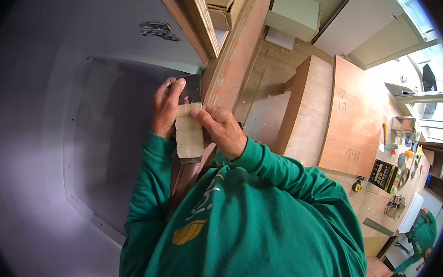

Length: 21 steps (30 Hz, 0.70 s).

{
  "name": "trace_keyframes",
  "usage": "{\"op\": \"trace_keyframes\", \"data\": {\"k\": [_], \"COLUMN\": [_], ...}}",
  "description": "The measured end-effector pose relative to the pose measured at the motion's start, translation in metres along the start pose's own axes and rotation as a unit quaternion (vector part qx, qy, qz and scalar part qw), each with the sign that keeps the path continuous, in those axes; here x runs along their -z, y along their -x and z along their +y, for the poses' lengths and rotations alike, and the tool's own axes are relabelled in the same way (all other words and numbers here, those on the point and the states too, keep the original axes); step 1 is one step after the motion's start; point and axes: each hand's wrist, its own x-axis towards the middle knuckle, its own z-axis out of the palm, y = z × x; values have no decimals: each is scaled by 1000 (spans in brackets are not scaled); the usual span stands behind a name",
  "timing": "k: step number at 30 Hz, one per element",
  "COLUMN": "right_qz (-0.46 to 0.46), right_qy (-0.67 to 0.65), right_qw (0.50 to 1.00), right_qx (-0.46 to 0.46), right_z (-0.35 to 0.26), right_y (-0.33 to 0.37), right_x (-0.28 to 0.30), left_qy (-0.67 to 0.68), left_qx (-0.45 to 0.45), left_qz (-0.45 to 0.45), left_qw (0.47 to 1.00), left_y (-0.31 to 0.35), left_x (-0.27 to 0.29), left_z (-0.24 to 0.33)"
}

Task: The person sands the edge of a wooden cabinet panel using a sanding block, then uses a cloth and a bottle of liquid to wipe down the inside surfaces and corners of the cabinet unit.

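Observation:
In front of my chest I hold a narrow beige block (189, 133) with rounded corners and a darker lower edge. A dark, glossy flat piece (191, 87) shows at its far end; I cannot tell whether the two are joined. My left hand (165, 108) is closed along the left side, its thumb and fingertips on the dark piece. From the right, my right hand (223, 128) grips the block, thumb on its top face and fingers hidden underneath. Both hands are beside a long reddish-brown wooden edge (231, 59).
A pale cabinet interior (108, 147) with a metal hinge (159, 31) lies to the left. Right are a wooden panel (352, 117), a tape measure (358, 184) and a black-and-yellow container (383, 175). A cardboard box (219, 3) is at the far side; another person (423, 234) is at lower right.

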Motion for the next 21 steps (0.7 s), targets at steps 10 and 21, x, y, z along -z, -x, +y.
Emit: {"op": "trace_keyframes", "data": {"k": [10,21], "right_qz": [29,39], "right_qy": [35,44], "right_qw": [998,996], "right_qx": [47,65], "right_z": [5,11], "right_y": [-3,-1], "right_x": [0,-2], "left_qy": [13,41], "left_qx": [-43,-30], "left_qz": [2,-16], "left_qw": [999,999], "left_y": [-3,-4], "left_x": [-1,1], "left_z": [-4,-7]}}
